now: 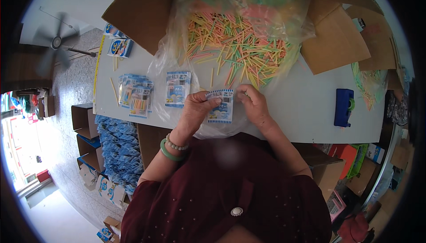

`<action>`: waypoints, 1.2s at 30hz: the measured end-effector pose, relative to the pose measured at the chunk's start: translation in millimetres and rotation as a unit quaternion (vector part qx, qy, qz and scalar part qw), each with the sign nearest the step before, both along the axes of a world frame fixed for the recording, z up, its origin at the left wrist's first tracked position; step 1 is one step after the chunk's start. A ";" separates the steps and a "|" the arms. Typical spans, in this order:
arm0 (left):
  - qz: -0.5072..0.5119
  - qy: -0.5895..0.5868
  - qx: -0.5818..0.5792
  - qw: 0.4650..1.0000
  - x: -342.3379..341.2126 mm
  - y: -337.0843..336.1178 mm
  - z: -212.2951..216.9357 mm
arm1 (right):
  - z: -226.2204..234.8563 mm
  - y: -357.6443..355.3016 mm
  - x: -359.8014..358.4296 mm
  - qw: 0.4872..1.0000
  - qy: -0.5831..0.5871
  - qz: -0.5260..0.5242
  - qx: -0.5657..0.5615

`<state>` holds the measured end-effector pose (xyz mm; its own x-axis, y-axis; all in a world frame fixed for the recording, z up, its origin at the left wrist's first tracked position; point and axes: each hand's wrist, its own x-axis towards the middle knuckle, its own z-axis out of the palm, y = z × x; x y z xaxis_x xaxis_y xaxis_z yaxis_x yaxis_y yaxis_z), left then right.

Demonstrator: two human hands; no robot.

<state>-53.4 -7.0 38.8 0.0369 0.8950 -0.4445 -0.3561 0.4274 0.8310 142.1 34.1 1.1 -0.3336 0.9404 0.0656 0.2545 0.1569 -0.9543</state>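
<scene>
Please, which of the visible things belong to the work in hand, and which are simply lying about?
Seemingly part of the work:
blue-and-white packet, held in the left hand; right hand close beside it
loose coloured sticks
packets on the table's left side

Seemingly just there:
blue tape dispenser
fan, left of the table

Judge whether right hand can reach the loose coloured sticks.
Likely yes: the coloured sticks lie just beyond the right hand, with no carton wall between; clear plastic veils the far part.
</scene>
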 end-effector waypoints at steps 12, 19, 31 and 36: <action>-0.050 0.265 0.224 0.937 8.3 3.7 -4.7 | 38.8 15.6 -20.5 0.994 -0.075 0.084 0.015; -0.066 0.221 0.092 0.969 -5.6 0.9 -9.2 | 41.9 21.5 -13.4 0.977 0.097 0.019 -0.189; -0.068 0.162 0.111 0.978 9.4 5.1 6.6 | 69.2 34.2 -46.2 0.945 0.321 -0.056 -0.039; -0.081 0.109 0.037 0.990 8.6 4.3 9.1 | 53.5 23.2 -39.0 0.966 0.250 -0.058 0.007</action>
